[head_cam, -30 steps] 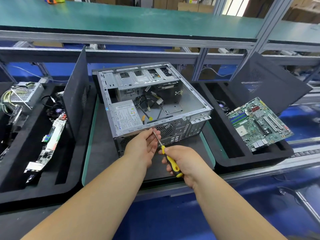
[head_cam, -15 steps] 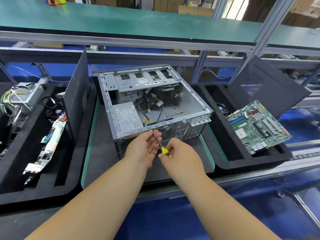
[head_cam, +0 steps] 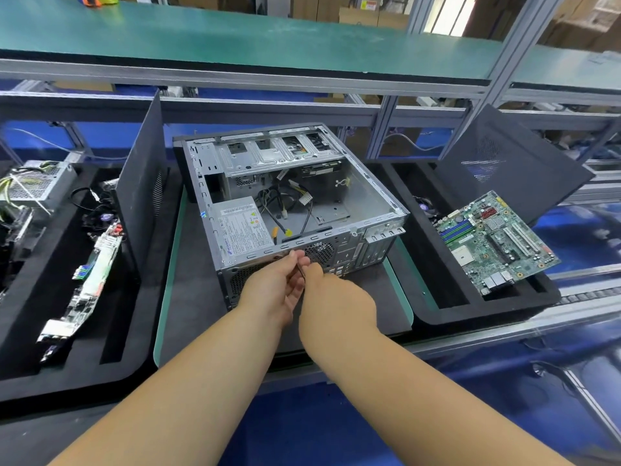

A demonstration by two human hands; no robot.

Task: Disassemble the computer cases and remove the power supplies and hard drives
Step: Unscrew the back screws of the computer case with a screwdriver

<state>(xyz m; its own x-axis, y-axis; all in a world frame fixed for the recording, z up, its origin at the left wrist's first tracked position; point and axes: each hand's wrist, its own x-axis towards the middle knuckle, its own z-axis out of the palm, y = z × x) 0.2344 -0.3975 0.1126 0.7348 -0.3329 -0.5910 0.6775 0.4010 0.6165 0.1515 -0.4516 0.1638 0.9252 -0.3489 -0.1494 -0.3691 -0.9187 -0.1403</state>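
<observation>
On a factory assembly line, under a long green shelf (head_cam: 235, 38) on aluminium framing, a counter (head_cam: 188, 297) topped with a dark mat carries an opened computer case (head_cam: 356, 200) lying on its side, its interior facing up. At the case's near rear panel, the person's left hand (head_cam: 274, 287) pinches the thin metal shaft of a screwdriver (head_cam: 301, 271) between curled fingertips, close to the round fan grille (head_cam: 319, 252). The right hand (head_cam: 336, 297) is closed around the tool's handle, which is hidden under the hand; only a short stretch of shaft shows between the two hands. Inside the case, the power supply (head_cam: 243, 230) with its white label sits in the near-left corner, touching the rear wall, and loose cables (head_cam: 289, 203) with white and yellow connectors lie beside it on the case floor. Drive bays (head_cam: 279, 153) span the far end. To the left, a black foam tray (head_cam: 67, 331) holds a removed power supply (head_cam: 33, 183), a circuit board (head_cam: 90, 280) and a dark side panel (head_cam: 144, 176) standing upright at its right edge. To the right, another foam tray (head_cam: 447, 297) holds a green motherboard (head_cam: 494, 240), tilted, with a second side panel (head_cam: 510, 166) leaning behind it.
</observation>
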